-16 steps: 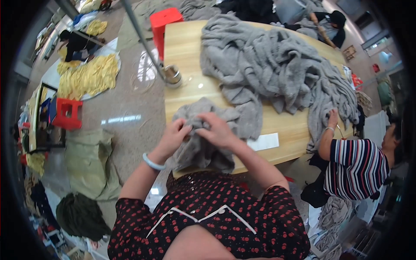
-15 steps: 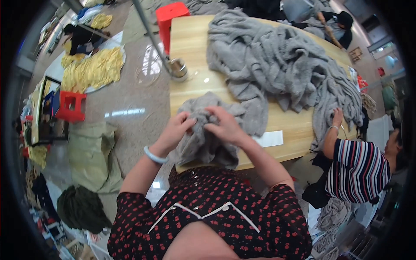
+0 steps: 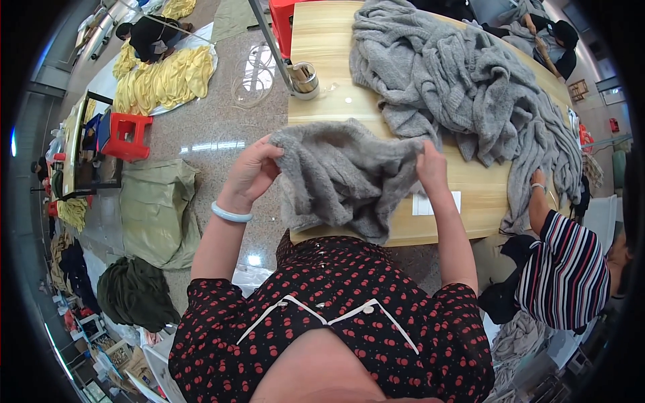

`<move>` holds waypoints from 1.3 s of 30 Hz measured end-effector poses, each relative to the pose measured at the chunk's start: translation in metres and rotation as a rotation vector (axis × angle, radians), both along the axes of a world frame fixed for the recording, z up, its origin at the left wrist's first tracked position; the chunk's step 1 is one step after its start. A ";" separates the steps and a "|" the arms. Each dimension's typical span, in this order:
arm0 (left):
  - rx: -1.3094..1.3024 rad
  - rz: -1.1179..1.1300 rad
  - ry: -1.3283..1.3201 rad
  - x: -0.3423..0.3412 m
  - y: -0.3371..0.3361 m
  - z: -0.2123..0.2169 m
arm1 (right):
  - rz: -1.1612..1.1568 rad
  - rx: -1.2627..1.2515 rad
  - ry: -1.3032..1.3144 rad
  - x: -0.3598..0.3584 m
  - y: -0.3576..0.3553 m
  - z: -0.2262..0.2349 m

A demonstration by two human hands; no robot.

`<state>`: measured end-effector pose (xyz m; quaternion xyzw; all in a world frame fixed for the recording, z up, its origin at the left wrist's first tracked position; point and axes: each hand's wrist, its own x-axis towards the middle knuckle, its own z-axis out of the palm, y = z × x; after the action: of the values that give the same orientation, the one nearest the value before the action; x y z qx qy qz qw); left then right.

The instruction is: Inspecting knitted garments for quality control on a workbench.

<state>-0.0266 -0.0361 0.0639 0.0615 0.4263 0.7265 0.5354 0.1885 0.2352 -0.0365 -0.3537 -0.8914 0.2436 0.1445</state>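
A fuzzy grey knit garment [image 3: 346, 180] is spread between my hands above the near edge of the wooden table [image 3: 319, 40]. At its upper left corner my left hand [image 3: 255, 169], with a pale bangle on the wrist, pinches the edge between thumb and fingers. My right hand [image 3: 432, 168] is closed on the opposite edge. Between them the fabric sags in folds, and its lower part hangs close to my dress. To the right of the garment, white paper [image 3: 437, 203] lies on the tabletop. A large heap of grey knits [image 3: 463, 80] covers the far side.
A metal canister [image 3: 304, 80] stands by a pole at the table's left edge. A co-worker in a striped top [image 3: 564, 269] reaches onto the heap from the right. Red stools [image 3: 125, 136], a green sack [image 3: 158, 211] and yellow fabric [image 3: 164, 84] are on the floor.
My hands have moved apart, left hand leftward and right hand rightward. The bunched grey garment is now stretched open between them. The view has shifted slightly.
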 end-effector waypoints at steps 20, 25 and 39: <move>-0.077 -0.196 0.179 0.036 0.053 0.015 | 0.579 -0.277 0.532 -0.026 -0.082 0.134; -0.041 -0.188 0.228 0.043 0.048 0.004 | 0.473 -0.523 0.542 -0.047 -0.088 0.108; -0.052 -0.050 1.166 0.043 0.046 -0.002 | 0.444 -0.520 0.438 -0.059 -0.094 0.078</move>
<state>0.0168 0.0095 0.0615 0.4483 0.6667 0.5489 0.2306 0.1291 0.1416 0.0414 -0.1174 -0.8031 0.5557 0.1805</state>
